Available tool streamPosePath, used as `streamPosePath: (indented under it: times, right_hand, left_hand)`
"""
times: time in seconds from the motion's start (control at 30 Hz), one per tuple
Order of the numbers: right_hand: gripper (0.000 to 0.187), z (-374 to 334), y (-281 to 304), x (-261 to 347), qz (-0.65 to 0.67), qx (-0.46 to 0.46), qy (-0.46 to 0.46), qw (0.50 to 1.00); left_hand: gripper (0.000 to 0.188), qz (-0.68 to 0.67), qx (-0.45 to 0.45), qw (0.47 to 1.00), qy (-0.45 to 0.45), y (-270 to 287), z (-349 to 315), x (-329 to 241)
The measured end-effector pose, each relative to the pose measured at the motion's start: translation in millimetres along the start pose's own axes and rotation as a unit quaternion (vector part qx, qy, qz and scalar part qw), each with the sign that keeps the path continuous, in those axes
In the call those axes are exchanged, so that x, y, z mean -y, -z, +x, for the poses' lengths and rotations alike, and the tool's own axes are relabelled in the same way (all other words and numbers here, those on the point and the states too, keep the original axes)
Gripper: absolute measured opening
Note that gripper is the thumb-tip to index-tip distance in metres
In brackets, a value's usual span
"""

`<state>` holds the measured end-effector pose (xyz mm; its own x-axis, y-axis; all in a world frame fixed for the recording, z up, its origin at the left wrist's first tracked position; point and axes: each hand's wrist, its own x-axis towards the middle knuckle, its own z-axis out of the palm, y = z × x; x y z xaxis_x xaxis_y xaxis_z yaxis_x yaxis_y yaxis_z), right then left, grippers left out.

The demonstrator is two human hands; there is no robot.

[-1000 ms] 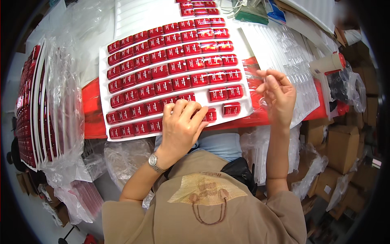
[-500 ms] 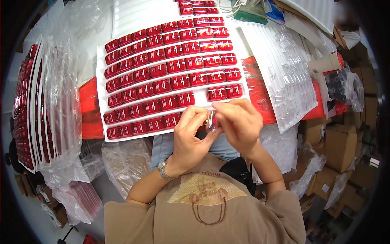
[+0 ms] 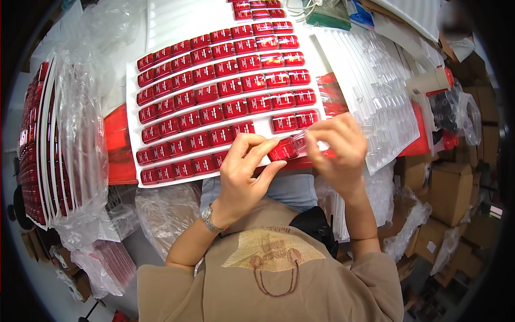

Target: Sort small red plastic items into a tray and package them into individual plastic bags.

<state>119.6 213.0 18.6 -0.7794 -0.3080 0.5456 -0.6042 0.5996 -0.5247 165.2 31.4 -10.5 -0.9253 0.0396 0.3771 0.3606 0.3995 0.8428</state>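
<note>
A small red case (image 3: 282, 150) with pale lettering sits tilted between the thumb and forefinger of my left hand (image 3: 245, 167), near the front edge of a white ribbed tray (image 3: 263, 126). A clear plastic piece (image 3: 299, 140) shows at the case's right end; whether it is joined to the case cannot be told. My right hand (image 3: 342, 153) is close by on the right, its curled fingers blurred next to the clear piece. Something whitish shows between those fingers, too smeared to name. Rows of similar red cases (image 3: 206, 94) fill the tray, with a gap in the nearer rows by my hands.
A translucent tray of clear plastic pieces (image 3: 375, 102) lies to the right, with a beige cylinder (image 3: 429, 83) beside it. Stacked trays in clear wrap (image 3: 80, 145) stand at the left. Cardboard boxes (image 3: 449, 188) are piled at the far right. Red sheeting (image 3: 119, 142) covers the table.
My right hand has moved right and up, away from my left. The red case now shows between my hands, where a clear piece was visible before. My left hand has shifted slightly left.
</note>
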Motion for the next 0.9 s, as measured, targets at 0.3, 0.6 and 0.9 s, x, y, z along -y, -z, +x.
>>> streamPosePath:
  times: [0.3, 0.6, 0.9]
  right_hand:
    - [0.030, -5.8, 43.5, -76.9, 0.456, -0.235, -0.309, 0.800]
    - [0.016, 95.5, 14.2, -155.8, 0.149, -0.039, -0.207, 0.966]
    - [0.009, 174.9, -99.6, -237.9, -0.472, 0.151, 0.000, 0.869]
  left_hand:
    - [0.033, 0.237, 0.110, 0.962, -0.084, 1.6, 10.6, -3.8]
    - [0.042, 0.254, 0.118, 0.957, -0.076, -12.3, 5.8, 8.0]
    - [0.048, 0.197, 0.124, 0.971, -0.059, -2.0, 4.6, 11.7]
